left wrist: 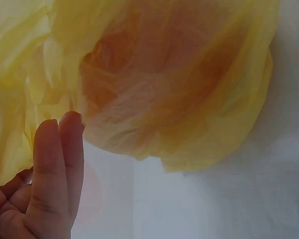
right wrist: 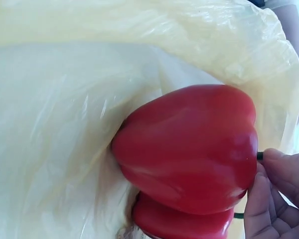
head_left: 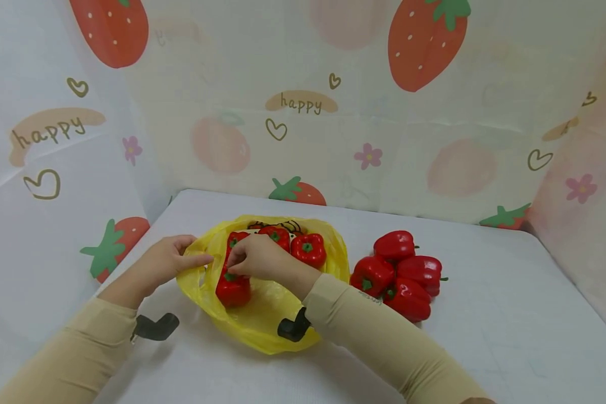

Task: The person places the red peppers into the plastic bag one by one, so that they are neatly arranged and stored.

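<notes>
A yellow plastic bag lies spread on the table with its mouth open. My left hand pinches its left rim; in the left wrist view, two fingers of that hand stand straight against the yellow film. Inside the bag, my right hand pinches the green stem of a red bell pepper. The right wrist view shows this bell pepper on its side, thumb and finger of the right hand at its stem. Another red bell pepper lies against it. More bell peppers sit farther back in the bag.
Right of the bag, several loose red bell peppers lie clustered on the white table. Cloth walls printed with strawberries stand behind and at both sides. Black mounts stick out from both wrists.
</notes>
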A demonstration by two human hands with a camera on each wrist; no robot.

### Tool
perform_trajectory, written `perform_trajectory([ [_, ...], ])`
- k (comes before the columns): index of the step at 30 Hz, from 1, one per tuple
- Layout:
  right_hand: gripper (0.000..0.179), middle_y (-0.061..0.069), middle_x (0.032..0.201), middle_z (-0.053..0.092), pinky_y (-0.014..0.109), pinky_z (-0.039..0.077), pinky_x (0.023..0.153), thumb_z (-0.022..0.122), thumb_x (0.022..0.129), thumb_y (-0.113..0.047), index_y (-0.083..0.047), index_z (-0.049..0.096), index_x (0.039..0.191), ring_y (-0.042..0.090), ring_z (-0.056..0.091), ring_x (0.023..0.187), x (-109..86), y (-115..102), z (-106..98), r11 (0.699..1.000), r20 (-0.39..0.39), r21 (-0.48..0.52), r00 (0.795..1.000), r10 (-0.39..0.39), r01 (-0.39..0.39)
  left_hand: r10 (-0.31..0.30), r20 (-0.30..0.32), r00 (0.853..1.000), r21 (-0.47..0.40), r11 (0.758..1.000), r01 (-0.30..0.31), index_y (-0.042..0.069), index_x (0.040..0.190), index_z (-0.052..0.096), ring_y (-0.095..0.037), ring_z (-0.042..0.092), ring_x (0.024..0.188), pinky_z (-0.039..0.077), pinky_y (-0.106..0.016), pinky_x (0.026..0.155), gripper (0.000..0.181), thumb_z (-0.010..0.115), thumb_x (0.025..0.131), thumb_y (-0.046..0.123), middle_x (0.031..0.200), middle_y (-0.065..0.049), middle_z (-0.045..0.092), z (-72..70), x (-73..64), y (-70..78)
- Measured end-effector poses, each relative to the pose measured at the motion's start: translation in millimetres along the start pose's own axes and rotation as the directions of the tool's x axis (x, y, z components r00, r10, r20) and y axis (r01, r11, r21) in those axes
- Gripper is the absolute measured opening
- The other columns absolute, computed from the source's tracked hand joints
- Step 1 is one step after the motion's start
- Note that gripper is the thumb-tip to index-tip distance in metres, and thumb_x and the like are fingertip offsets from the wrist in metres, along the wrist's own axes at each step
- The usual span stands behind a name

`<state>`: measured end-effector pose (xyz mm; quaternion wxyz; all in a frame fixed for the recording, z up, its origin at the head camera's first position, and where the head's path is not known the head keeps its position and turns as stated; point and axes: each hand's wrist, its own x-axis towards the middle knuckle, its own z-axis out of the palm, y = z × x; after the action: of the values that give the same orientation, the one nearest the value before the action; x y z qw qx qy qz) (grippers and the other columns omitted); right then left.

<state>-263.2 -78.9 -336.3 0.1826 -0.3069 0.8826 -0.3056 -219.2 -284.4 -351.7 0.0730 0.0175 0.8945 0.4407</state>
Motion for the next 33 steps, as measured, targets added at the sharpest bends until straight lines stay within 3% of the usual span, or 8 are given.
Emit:
perform_trajectory([
  [5, 0.012, -0.010, 0.074, 0.061, 0.016, 0.047, 0.059, 0.071, 0.079, -0.020, -0.020, 0.068, 0.091, 0.007, 0.055, 0.069, 0.0, -5, 3, 1.000, -0.011, -0.015, 1.000, -0.006, 0.006, -0.006, -0.007, 1.000, 0.039, 0.999, 0.006, 0.007, 0.097, 0.056, -0.021, 0.057, 0.068, 0.045, -0.030, 0.064, 0.047, 0.063, 0.079, 0.050, 0.072, -0.005, 0.060, -0.7, -3.4, 0.9],
  [9, 0.021, -0.008, 0.074, 0.062, 0.017, 0.047, 0.060, 0.070, 0.080, -0.020, -0.018, 0.067, 0.100, 0.007, 0.056, 0.069, -0.4, -6, 4, 1.000, -0.008, -0.007, 1.000, -0.005, 0.005, -0.015, -0.034, 0.999, 0.128, 0.992, 0.019, 0.010, 0.103, 0.055, -0.020, 0.055, 0.075, 0.044, -0.030, 0.066, 0.053, 0.059, 0.079, 0.057, 0.080, -0.005, 0.061, -4.2, -10.0, 3.2],
  [13, 0.031, -0.008, 0.075, 0.062, 0.017, 0.047, 0.060, 0.069, 0.080, -0.019, -0.018, 0.064, 0.111, 0.007, 0.057, 0.069, -2.0, -4, 3, 1.000, -0.008, 0.002, 1.000, -0.011, 0.011, -0.009, -0.059, 0.998, 0.272, 0.962, 0.024, 0.012, 0.105, 0.053, -0.020, 0.052, 0.077, 0.042, -0.030, 0.063, 0.062, 0.057, 0.075, 0.066, 0.082, -0.004, 0.059, -2.8, -16.9, 7.1],
  [18, 0.042, -0.007, 0.076, 0.061, 0.018, 0.048, 0.060, 0.069, 0.081, -0.018, -0.019, 0.059, 0.121, 0.007, 0.057, 0.069, -2.5, -7, 3, 1.000, -0.001, 0.020, 1.000, -0.001, 0.001, 0.042, -0.086, 0.995, 0.403, 0.915, -0.003, 0.010, 0.097, 0.052, -0.017, 0.047, 0.065, 0.037, -0.028, 0.055, 0.064, 0.055, 0.073, 0.069, 0.068, -0.003, 0.048, 4.4, -22.7, 12.2],
  [29, 0.056, -0.008, 0.076, 0.060, 0.018, 0.048, 0.059, 0.069, 0.081, -0.017, -0.027, 0.048, 0.132, 0.007, 0.057, 0.069, -0.3, -13, 8, 1.000, -0.004, 0.000, 1.000, 0.023, -0.023, 0.090, -0.105, 0.990, 0.456, 0.889, -0.032, 0.010, 0.072, 0.045, -0.016, 0.041, 0.050, 0.033, -0.027, 0.049, 0.059, 0.055, 0.074, 0.068, 0.057, -0.001, 0.038, 16.9, -23.9, 23.4],
  [33, 0.053, -0.008, 0.075, 0.060, 0.018, 0.048, 0.058, 0.070, 0.080, -0.017, -0.025, 0.051, 0.130, 0.008, 0.057, 0.067, 0.3, -13, 10, 1.000, -0.004, 0.005, 1.000, 0.027, -0.027, 0.048, -0.094, 0.994, 0.453, 0.891, 0.000, 0.009, 0.072, 0.047, -0.016, 0.043, 0.053, 0.035, -0.027, 0.050, 0.049, 0.057, 0.081, 0.055, 0.058, -0.002, 0.040, 18.5, -23.1, 27.2],
])
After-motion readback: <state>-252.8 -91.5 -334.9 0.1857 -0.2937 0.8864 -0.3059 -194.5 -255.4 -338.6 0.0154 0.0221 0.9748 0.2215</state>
